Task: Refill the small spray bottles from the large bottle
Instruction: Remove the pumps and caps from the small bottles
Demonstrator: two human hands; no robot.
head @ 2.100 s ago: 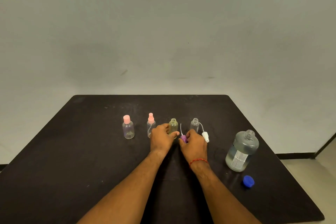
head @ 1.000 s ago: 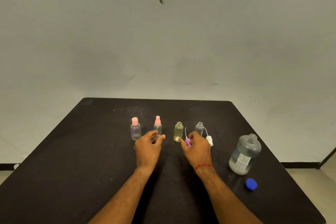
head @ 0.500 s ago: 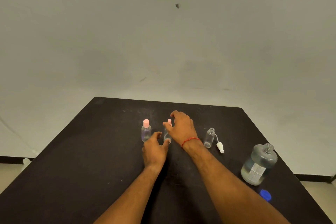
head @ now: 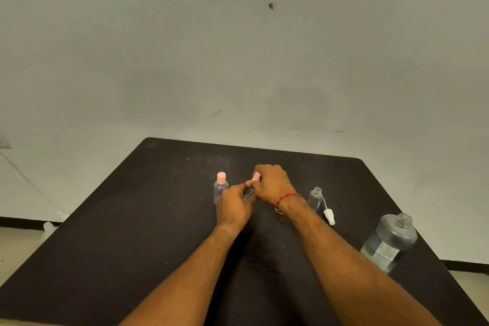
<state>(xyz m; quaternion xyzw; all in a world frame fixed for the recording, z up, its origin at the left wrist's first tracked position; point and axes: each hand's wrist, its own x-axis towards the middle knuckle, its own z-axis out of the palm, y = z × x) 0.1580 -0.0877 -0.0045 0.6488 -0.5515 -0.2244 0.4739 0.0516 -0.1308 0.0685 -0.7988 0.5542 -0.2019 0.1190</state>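
Observation:
My left hand (head: 234, 206) grips the clear body of a small spray bottle (head: 248, 193). My right hand (head: 272, 184) is curled over that bottle's pink spray top (head: 256, 176). A second small bottle with a pink cap (head: 220, 188) stands just left of my hands. An uncapped clear small bottle (head: 315, 198) stands to the right, its white spray head (head: 329, 216) lying beside it. The large bottle (head: 390, 242), open and partly filled with clear liquid, stands at the right. My right arm hides the yellowish bottle.
Everything stands on a black table (head: 132, 233) against a pale wall. The table's right edge runs close to the large bottle. The blue cap is almost hidden behind my right forearm.
Both hands left the yellowish bottle and purple spray head and moved left. The left hand took hold of the pink-topped spray bottle and the right hand closed over its top. The view turned left.

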